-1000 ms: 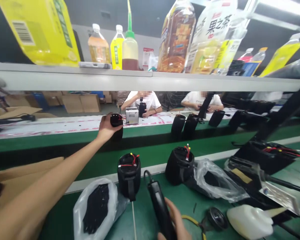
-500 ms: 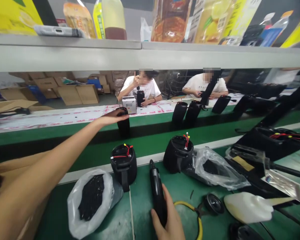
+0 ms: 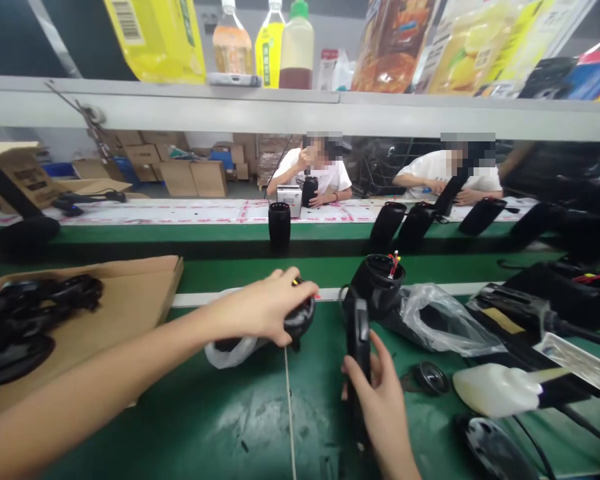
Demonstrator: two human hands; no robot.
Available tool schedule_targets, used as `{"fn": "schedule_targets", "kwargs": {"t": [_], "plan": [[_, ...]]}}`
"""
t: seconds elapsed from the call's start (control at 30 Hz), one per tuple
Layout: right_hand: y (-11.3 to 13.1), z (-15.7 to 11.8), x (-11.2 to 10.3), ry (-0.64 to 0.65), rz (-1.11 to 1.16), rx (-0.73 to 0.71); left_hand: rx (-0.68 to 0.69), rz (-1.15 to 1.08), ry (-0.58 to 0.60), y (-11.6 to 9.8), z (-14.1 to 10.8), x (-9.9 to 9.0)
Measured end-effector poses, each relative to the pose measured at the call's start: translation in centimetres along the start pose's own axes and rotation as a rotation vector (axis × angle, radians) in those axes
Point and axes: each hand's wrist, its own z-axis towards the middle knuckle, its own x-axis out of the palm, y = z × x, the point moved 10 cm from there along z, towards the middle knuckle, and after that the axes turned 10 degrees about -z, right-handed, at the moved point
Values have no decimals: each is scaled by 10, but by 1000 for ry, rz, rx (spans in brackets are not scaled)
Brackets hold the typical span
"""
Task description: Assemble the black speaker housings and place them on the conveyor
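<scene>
My left hand is closed over the top of a black cylindrical housing with red and yellow wires, beside a clear plastic bag. In my right hand is a black handheld power tool, held upright above the green tabletop. Just behind the tool stands a second black housing with red wires rising from its open top. A black cylinder stands upright on the far green strip.
At the left lies a cardboard box with black parts. On the right are a crumpled plastic bag, a round speaker part and a white glue bottle. Two people sit across, below a shelf of bottles.
My left hand has come back from the far black cylinder and now grips the near housing. The tool in my right hand is raised more upright. The view has shifted left.
</scene>
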Motion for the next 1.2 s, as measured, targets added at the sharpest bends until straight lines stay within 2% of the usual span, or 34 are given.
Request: {"fn": "schedule_targets", "kwargs": {"t": [0.1, 0.2, 0.3, 0.43, 0.6, 0.7, 0.77, 0.83, 0.87, 0.9, 0.97, 1.07, 1.13, 1.2], "plan": [[18, -2, -14, -29, 51, 5, 11, 15, 31, -28, -17, 16], [24, -4, -15, -7, 73, 26, 6, -16, 70, -45, -27, 35], [20, -8, -7, 43, 107, 58, -41, -12, 31, -48, -34, 46], [2, -10, 5, 74, 116, 117, -76, 20, -41, -48, -37, 57], [-22, -9, 19, 92, 79, 166, -124, 30, -64, -45, -36, 57], [-34, -14, 26, 111, 89, 201, -20, -204, -18, -42, -48, 44], [-39, -17, 26, 103, 91, 234, -33, -368, -134, -17, -65, 23], [-40, -19, 21, 69, 90, 264, -230, -376, -396, 35, -92, -1], [-39, -19, 18, 51, 89, 277, -340, -327, -467, 60, -105, -4], [-37, -18, 16, 36, 88, 287, -405, -277, -476, 80, -114, 1], [-30, -16, 13, 26, 88, 300, -441, -187, -384, 105, -117, 21], [-13, -16, 10, 15, 87, 287, -428, -76, -243, 119, -109, 50], [-1, -22, 5, -8, 78, 274, -440, -24, -181, 121, -103, 60], [10, -32, -1, -23, 78, 279, -459, -2, -133, 124, -99, 61]]}}
